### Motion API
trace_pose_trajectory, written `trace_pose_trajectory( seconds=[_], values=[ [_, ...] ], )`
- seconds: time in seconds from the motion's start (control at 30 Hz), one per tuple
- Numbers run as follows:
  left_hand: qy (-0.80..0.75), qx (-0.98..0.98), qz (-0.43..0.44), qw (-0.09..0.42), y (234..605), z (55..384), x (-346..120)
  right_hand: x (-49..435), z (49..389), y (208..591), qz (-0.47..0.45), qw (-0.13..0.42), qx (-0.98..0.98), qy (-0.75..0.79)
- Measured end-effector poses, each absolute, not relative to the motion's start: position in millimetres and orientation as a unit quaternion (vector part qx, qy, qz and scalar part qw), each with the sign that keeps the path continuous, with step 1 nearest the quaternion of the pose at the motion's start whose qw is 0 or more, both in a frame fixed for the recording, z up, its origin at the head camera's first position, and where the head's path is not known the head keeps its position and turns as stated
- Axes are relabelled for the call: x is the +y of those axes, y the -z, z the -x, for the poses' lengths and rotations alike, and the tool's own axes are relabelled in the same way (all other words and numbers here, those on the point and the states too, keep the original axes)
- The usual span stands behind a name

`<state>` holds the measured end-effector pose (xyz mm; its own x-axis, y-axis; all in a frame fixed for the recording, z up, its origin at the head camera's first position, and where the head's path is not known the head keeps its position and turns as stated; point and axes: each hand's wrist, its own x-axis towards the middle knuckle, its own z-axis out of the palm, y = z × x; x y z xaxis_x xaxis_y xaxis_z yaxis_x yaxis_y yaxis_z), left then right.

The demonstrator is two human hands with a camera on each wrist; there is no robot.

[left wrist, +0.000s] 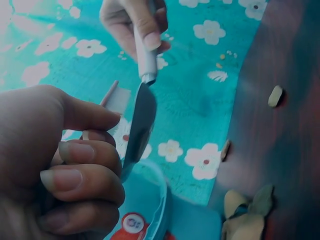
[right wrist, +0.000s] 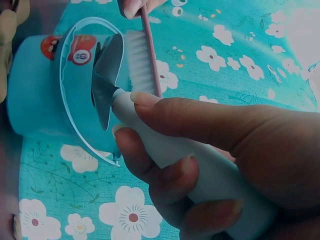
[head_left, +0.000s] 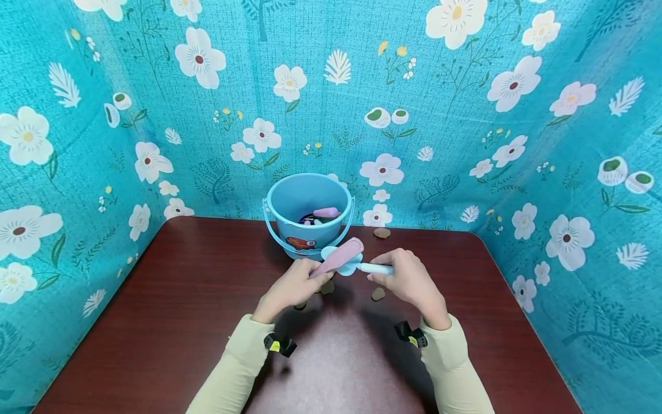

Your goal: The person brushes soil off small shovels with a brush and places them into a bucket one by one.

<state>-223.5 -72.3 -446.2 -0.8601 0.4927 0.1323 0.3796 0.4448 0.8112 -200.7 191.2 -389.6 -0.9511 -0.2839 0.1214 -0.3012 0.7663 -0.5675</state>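
My left hand (head_left: 295, 282) grips the handle of a pink brush (head_left: 343, 253), whose white bristles (right wrist: 140, 55) show in the right wrist view. In my right hand (head_left: 408, 276) is the pale handle (right wrist: 175, 155) of a light-blue tool with a petal-shaped, spatula-like head (head_left: 349, 267). The brush lies across that head in the head view, bristle side toward it; contact is hard to tell. Both are held above the table, in front of a blue bucket (head_left: 289, 201). Curled fingers hide much of the brush handle in the left wrist view.
Inside the bucket lie a pink-handled item (head_left: 327, 213) and other things; its handle hangs at the front. Several flat brown pieces, including one piece (head_left: 382, 233) and another piece (head_left: 378, 294), lie on the dark red table (head_left: 155, 322). Flowered blue cloth (head_left: 310, 115) walls three sides.
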Motion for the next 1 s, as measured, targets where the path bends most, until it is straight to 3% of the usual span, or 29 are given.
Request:
trace_pose_trajectory(
  seconds=[0.4, 1.0],
  values=[
    [-0.413, 0.883, -0.215, 0.057, 452.1, 218.9, -59.7, 192.0, 198.2, 389.8, -0.158, 0.021, -0.938, -0.308],
    [-0.413, 0.891, -0.190, -0.004, 454.0, 237.0, -95.4, 197.2, 198.0, 387.9, -0.163, 0.026, -0.935, -0.314]
  ],
)
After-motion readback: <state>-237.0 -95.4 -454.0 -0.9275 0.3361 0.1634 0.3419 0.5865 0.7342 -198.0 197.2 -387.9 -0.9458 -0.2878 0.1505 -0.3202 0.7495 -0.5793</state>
